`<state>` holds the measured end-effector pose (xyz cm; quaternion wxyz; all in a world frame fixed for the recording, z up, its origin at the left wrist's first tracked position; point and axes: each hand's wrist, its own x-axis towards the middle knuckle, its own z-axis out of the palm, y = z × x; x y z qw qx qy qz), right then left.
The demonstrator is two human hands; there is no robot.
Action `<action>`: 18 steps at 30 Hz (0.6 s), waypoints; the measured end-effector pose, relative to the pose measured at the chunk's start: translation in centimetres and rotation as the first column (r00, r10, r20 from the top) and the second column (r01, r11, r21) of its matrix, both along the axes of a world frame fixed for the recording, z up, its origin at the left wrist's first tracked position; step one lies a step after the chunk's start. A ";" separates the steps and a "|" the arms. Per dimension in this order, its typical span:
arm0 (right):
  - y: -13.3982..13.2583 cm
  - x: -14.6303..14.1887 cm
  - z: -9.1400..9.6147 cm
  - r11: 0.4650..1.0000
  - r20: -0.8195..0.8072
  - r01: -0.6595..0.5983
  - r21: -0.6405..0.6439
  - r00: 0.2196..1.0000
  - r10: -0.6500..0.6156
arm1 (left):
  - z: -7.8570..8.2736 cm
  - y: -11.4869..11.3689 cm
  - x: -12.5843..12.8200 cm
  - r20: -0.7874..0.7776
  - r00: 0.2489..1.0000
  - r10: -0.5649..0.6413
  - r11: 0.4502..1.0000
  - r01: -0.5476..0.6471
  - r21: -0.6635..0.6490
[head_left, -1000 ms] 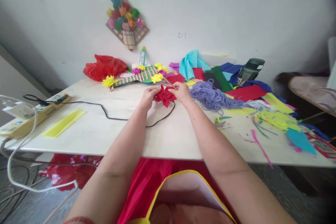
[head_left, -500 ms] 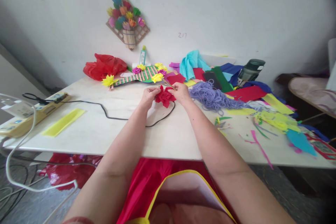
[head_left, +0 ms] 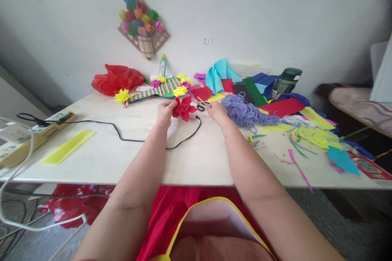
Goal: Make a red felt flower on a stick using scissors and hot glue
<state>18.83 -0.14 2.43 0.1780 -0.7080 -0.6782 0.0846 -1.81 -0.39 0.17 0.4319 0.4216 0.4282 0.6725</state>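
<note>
My left hand (head_left: 166, 112) is closed on the edge of a red paper flower (head_left: 184, 109), which it holds just over the white table. To the right, apart from the flower, my right hand (head_left: 217, 111) pinches a thin wooden stick (head_left: 201, 100) whose tip points up and left. A pair of scissors with black handles (head_left: 201, 107) lies close to its fingertips, partly hidden. Behind the flower rests a green decorated panel (head_left: 167, 88) with pink strips, edged by yellow and purple paper flowers (head_left: 180, 91).
Purple yarn (head_left: 241, 110) lies heaped right of my right hand, with coloured paper and scraps beyond. A black cable (head_left: 131, 140) crosses the table from a power strip (head_left: 36, 140). A yellow paper strip (head_left: 67, 147) lies left; a dark bottle (head_left: 287, 82) stands back right.
My right hand has come off the red flower and moved right with the stick, uncovering the scissors' handles. The flower stays in my left hand. The whole view has shifted slightly.
</note>
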 end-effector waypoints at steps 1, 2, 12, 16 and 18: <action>0.0 0.0 -0.2 1.000 0.040 0.005 -0.028 0.999 -0.004 | 0.0 0.0 0.0 0.001 1.000 -0.001 1.000 0.001 0.006; 0.0 0.0 -0.4 0.999 0.076 0.012 -0.044 0.997 -0.009 | 0.1 0.0 0.1 0.001 1.000 -0.002 1.000 0.002 0.009; 0.4 0.3 -1.2 0.994 0.149 0.071 -0.082 0.987 -0.059 | 0.0 -0.3 0.4 -0.117 0.990 -0.075 0.997 0.077 0.010; 0.1 0.3 -1.1 0.997 0.072 0.067 0.047 0.995 -0.070 | -0.1 -0.4 0.5 -0.166 0.983 -0.081 0.996 0.086 0.025; -0.1 0.2 -0.8 0.980 -0.011 0.056 0.190 0.998 -0.055 | -0.2 -0.4 0.5 -0.199 0.976 -0.084 0.995 0.091 0.028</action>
